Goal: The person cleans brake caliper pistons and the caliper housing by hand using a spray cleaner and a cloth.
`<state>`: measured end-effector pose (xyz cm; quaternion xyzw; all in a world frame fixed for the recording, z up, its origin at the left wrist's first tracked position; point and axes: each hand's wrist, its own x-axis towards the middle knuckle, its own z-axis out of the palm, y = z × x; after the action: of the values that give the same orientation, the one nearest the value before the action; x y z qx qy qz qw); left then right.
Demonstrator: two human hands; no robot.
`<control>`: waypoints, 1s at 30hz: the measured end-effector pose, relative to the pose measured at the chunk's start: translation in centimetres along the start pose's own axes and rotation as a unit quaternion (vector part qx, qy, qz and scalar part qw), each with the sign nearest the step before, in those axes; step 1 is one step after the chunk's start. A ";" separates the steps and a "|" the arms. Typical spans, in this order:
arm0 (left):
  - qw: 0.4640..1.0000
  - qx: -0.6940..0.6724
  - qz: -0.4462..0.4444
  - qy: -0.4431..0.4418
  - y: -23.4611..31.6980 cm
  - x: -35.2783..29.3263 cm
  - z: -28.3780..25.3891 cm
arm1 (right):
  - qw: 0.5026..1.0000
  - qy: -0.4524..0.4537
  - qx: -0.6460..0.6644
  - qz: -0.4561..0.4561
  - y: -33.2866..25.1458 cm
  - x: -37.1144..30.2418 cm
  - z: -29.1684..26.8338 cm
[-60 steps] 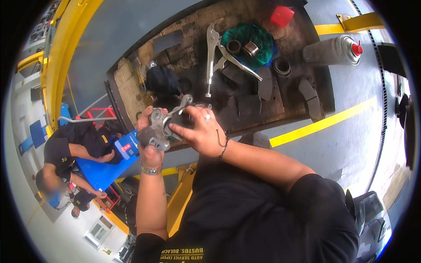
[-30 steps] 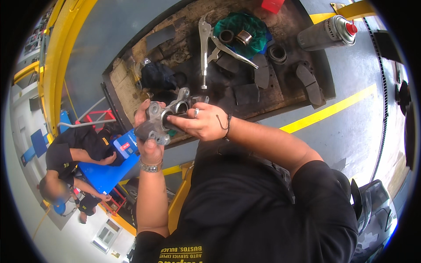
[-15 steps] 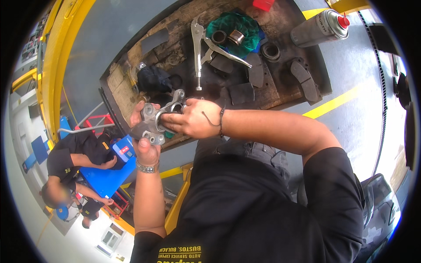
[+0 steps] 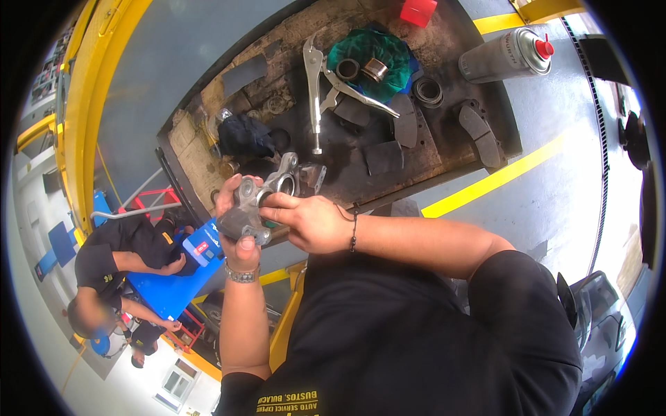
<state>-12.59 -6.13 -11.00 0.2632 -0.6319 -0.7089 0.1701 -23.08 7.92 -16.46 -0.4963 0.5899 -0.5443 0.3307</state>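
Grey metal caliper (image 4: 267, 194) clasped in left hand (image 4: 239, 225); right hand (image 4: 309, 222) fingertips seemingly probing bore.

A grey painted floor (image 4: 555, 201) crossed by a yellow line (image 4: 492, 182) lay under bright daylight. A worn, grimy wooden surface (image 4: 444, 149) stood on it, beside a yellow steel beam (image 4: 94, 104).
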 end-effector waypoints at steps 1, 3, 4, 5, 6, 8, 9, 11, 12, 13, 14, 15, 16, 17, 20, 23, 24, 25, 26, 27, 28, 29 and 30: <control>1.000 -0.005 -0.004 -0.004 0.1 0.1 0.0 | 0.999 -0.017 0.026 0.045 -0.6 0.3 0.2; 1.000 -0.016 -0.005 -0.022 0.2 0.4 0.1 | 0.919 -0.003 0.346 0.190 -1.7 0.9 0.4; 1.000 -0.010 -0.013 -0.017 0.3 0.6 0.2 | 0.830 -0.010 0.487 0.270 -2.0 1.0 0.3; 1.000 -0.007 -0.017 -0.020 0.4 0.7 0.2 | 0.712 -0.018 0.633 0.304 -2.1 1.2 0.1; 1.000 -0.007 -0.022 -0.016 0.4 0.9 0.3 | 0.867 -0.006 0.427 0.257 -2.0 1.1 -0.3; 0.999 0.019 -0.007 -0.031 0.5 1.0 0.3 | 0.996 -0.045 -0.012 0.081 -1.4 0.5 -1.0; 0.998 0.034 -0.003 -0.043 0.5 1.0 0.4 | 0.987 -0.066 -0.144 -0.003 -0.6 0.6 -1.4; 0.999 0.023 -0.007 -0.023 0.5 1.2 0.3 | 0.996 -0.046 -0.082 -0.009 0.0 0.5 -1.1; 1.000 0.013 -0.003 -0.022 0.5 1.3 0.3 | 0.999 -0.038 -0.019 0.007 0.0 0.4 -0.7; 0.999 0.022 -0.003 -0.027 0.4 1.4 0.2 | 0.999 -0.011 0.039 0.008 0.1 0.5 -0.4; 0.999 0.027 0.002 -0.032 0.3 1.5 0.2 | 0.995 0.015 0.099 0.009 -0.1 0.5 0.0; 0.999 0.032 0.011 -0.042 0.2 1.6 0.1 | 0.986 0.041 0.160 0.009 -0.3 0.3 0.1; 0.999 0.038 0.012 -0.035 0.2 1.6 0.0 | 0.972 0.067 0.223 0.011 -0.4 0.3 0.1; 0.998 0.043 0.015 -0.034 0.1 1.7 0.0 | 0.960 0.022 0.268 0.074 -0.5 0.2 0.0; 0.997 0.060 0.016 -0.041 0.1 1.5 0.0 | 0.989 -0.051 -0.139 -0.011 0.3 -0.3 -1.6; 0.995 0.074 0.035 -0.061 0.3 1.2 0.0 | 0.954 -0.077 -0.272 -0.099 0.8 -0.2 -2.2; 0.994 0.088 0.026 -0.057 0.3 1.2 0.0 | 0.964 -0.118 -0.231 -0.054 0.5 -0.3 -2.1; 0.992 0.093 0.041 -0.077 0.4 1.1 0.0 | 0.969 -0.146 -0.201 -0.007 0.3 -0.2 -1.9; 0.993 0.069 0.051 -0.078 0.3 1.2 0.0 | 0.992 -0.105 -0.058 0.043 -0.4 -0.3 -1.2; 0.995 0.064 0.045 -0.061 0.3 1.3 0.0 | 0.923 -0.031 0.353 0.152 -1.2 0.1 -0.4; 0.996 0.056 0.040 -0.058 0.2 1.3 0.1 | 0.958 -0.021 0.260 0.115 -1.3 -0.3 -0.6; 0.997 0.048 0.031 -0.055 0.1 1.3 0.1 | 0.982 -0.040 0.155 0.104 -1.5 -0.3 -0.5; 0.996 0.055 0.041 -0.059 0.0 1.1 0.2 | 0.993 -0.063 0.047 0.088 -1.4 -0.6 -0.9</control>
<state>-13.60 -6.63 -11.16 0.2036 -0.6892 -0.6797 0.1468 -23.40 8.92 -15.04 -0.4598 0.5829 -0.5076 0.4371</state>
